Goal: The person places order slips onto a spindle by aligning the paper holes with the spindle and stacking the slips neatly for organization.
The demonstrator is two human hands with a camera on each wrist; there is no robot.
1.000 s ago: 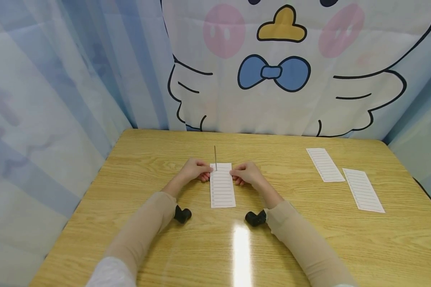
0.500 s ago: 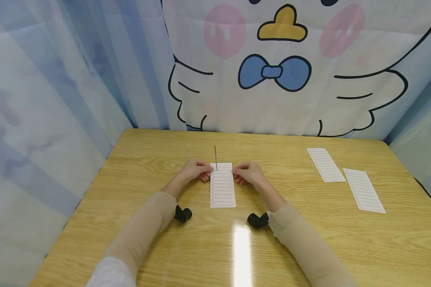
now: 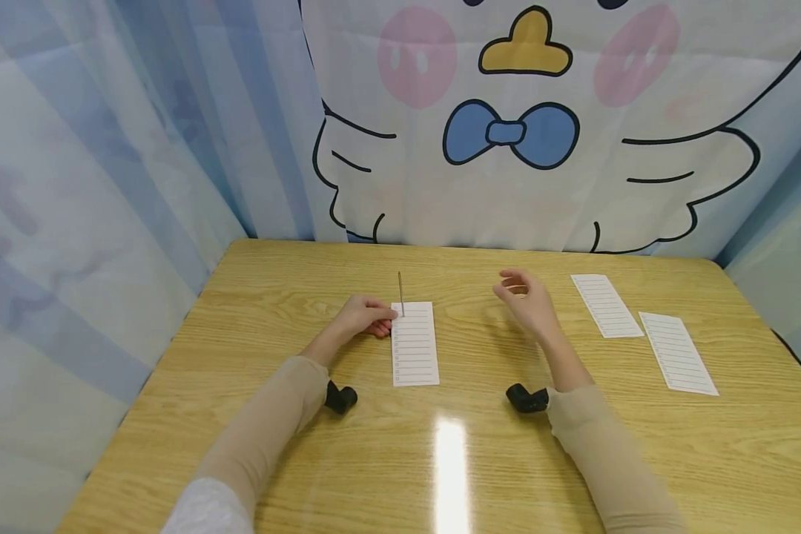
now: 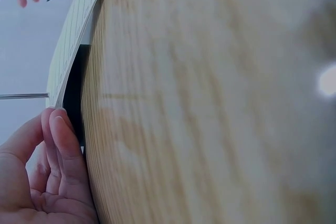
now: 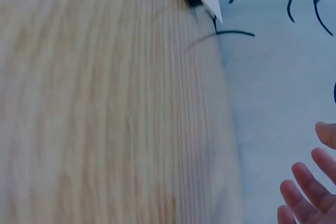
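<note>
A white lined card (image 3: 415,352) lies near the middle of the wooden table, with a thin metal rod (image 3: 401,288) standing up at its far left part. My left hand (image 3: 363,317) pinches the card's left edge between thumb and fingers, close to the rod. From the left wrist view, the card sits raised above the tabletop, over a dark object (image 4: 77,90) that is mostly hidden beneath it. Off to the right of the card, my right hand (image 3: 529,300) hovers above the table with loosely bent fingers and nothing held. Spread fingertips (image 5: 303,182) show in the right wrist view.
Two more lined cards, one farther back (image 3: 606,305) and one nearer (image 3: 678,352), lie slanted at the table's right side. A curtain (image 3: 507,200) printed with a cartoon bird hangs behind the table (image 3: 307,460).
My right hand has let go of the card's right edge and moved up and to the right, away from it. The left hand and the card have stayed in place.
</note>
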